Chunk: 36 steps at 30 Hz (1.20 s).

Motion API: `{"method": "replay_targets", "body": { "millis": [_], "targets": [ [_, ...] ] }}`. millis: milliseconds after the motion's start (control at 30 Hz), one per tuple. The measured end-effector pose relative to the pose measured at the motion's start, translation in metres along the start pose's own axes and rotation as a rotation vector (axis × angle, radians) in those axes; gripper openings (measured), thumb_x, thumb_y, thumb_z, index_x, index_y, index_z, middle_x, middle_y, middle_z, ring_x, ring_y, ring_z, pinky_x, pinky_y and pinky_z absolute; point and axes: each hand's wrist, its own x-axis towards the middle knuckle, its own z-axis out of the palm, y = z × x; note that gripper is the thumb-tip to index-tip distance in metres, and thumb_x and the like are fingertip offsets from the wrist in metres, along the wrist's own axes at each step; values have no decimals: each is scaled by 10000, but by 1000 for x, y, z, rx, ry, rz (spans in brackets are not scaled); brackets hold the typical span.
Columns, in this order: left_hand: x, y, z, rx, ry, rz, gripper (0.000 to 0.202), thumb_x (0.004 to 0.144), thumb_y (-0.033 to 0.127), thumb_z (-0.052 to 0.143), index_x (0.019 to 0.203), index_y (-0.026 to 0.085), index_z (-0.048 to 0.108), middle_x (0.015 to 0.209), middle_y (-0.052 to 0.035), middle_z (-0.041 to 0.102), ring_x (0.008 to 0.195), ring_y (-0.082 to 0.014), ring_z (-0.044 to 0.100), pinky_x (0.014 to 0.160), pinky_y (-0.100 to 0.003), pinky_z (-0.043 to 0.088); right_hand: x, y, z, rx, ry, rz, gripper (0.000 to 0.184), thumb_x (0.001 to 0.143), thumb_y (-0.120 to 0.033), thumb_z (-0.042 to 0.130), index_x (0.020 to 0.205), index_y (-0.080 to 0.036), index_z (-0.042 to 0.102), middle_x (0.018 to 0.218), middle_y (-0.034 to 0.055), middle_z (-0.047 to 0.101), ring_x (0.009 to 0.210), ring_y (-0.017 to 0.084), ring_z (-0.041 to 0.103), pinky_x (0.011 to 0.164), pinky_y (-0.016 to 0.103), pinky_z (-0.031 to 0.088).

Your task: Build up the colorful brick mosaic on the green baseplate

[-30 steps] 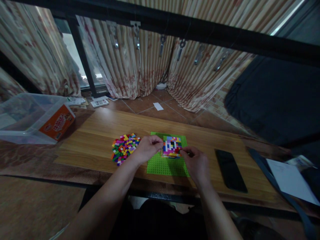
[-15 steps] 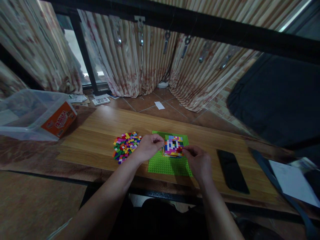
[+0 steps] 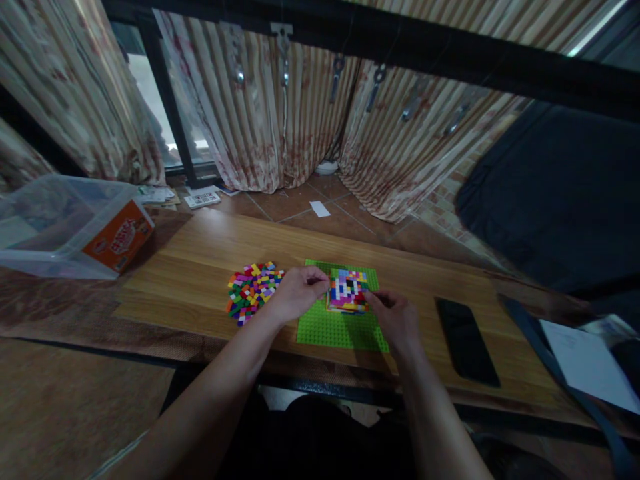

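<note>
A multicoloured block of stacked toy building bricks (image 3: 347,293) stands on a green studded baseplate (image 3: 330,333), with a small dark opening in its top. At its left side is my left hand (image 3: 296,293), thumb and forefinger closed together at the edge. My right hand (image 3: 397,319) is on the opposite side, its thumb and forefinger closed against the right edge. Whether a loose brick lies between the fingertips of either hand is too small to tell. Beside my left hand lies a pile of loose toy bricks (image 3: 253,288), partly covered by that hand.
The wooden board (image 3: 200,267) bears all this. A black phone (image 3: 467,341) lies at its right, near a dark strap (image 3: 535,340) and a white sheet (image 3: 590,363). On the far left stands a clear plastic bin (image 3: 65,257) with an orange label. Curtains (image 3: 260,120) hang behind.
My right hand has shifted slightly up and left along the structure's right edge. My left hand stays at the left edge. The whole view has moved very slightly.
</note>
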Motion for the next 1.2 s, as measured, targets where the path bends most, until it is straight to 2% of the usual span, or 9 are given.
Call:
{"method": "replay_targets", "body": {
  "millis": [167, 433, 500, 567, 667, 767, 867, 967, 1200],
  "targets": [
    [1, -4, 1, 1, 2, 10, 88, 733, 237, 612, 725, 158, 649, 571, 32, 562, 524, -90, 481, 523, -213, 355, 0, 1, 3, 102, -4, 55, 418, 621, -537, 734, 715, -130, 729, 612, 70, 698, 531, 169, 592, 490, 272, 430],
    [0, -1, 6, -63, -48, 20, 105, 735, 246, 637, 743, 144, 661, 551, 34, 552, 517, -82, 460, 515, -209, 341, 1, 5, 6, 130, -30, 63, 470, 605, -570, 742, 759, -126, 734, 674, 81, 715, 561, 170, 597, 510, 276, 450],
    [-2, 4, 8, -120, -62, -1, 108, 728, 238, 648, 759, 136, 667, 560, 32, 564, 521, -80, 469, 525, -209, 352, 2, 5, 4, 136, -18, 52, 459, 629, -569, 731, 763, -130, 738, 681, 77, 717, 568, 168, 598, 515, 271, 443],
    [-4, 7, 11, -163, -69, -30, 107, 719, 224, 659, 767, 129, 668, 585, 26, 587, 530, -79, 486, 542, -212, 371, 0, 3, 2, 171, 49, 40, 445, 684, -568, 690, 769, -133, 733, 680, 70, 713, 549, 157, 583, 506, 266, 428],
    [-5, 11, 16, -219, -73, -61, 107, 716, 210, 672, 778, 122, 669, 622, 22, 609, 531, -71, 494, 555, -213, 386, -7, -7, 1, 245, 119, -50, 387, 760, -527, 643, 784, -148, 721, 685, 52, 704, 574, 152, 585, 542, 268, 441],
    [-6, 12, 20, -283, -105, -78, 145, 724, 226, 697, 817, 118, 670, 642, 15, 623, 539, -67, 506, 563, -212, 397, -17, -20, 5, 343, -4, -190, 281, 785, -449, 659, 852, -186, 732, 797, 44, 727, 719, 175, 639, 680, 297, 494],
    [-7, 13, 22, -345, -134, -83, 228, 722, 252, 728, 892, 119, 657, 689, 3, 648, 582, -75, 555, 606, -221, 438, -25, -28, 10, 383, -121, -292, 197, 809, -379, 667, 925, -240, 744, 936, 36, 724, 857, 185, 653, 791, 325, 498],
    [-8, 15, 23, -377, -162, -87, 288, 716, 255, 744, 948, 122, 637, 731, -1, 663, 604, -78, 582, 638, -231, 467, -28, -30, 12, 341, -158, -331, 152, 829, -342, 660, 925, -264, 749, 959, 30, 709, 888, 185, 647, 804, 329, 492],
    [-9, 15, 29, -371, -208, -80, 287, 748, 238, 710, 992, 118, 619, 704, 1, 657, 572, -75, 573, 614, -227, 455, -29, -31, 6, 263, -160, -369, 180, 869, -367, 604, 852, -243, 733, 849, 22, 687, 816, 174, 629, 756, 306, 472]
  ]
}}
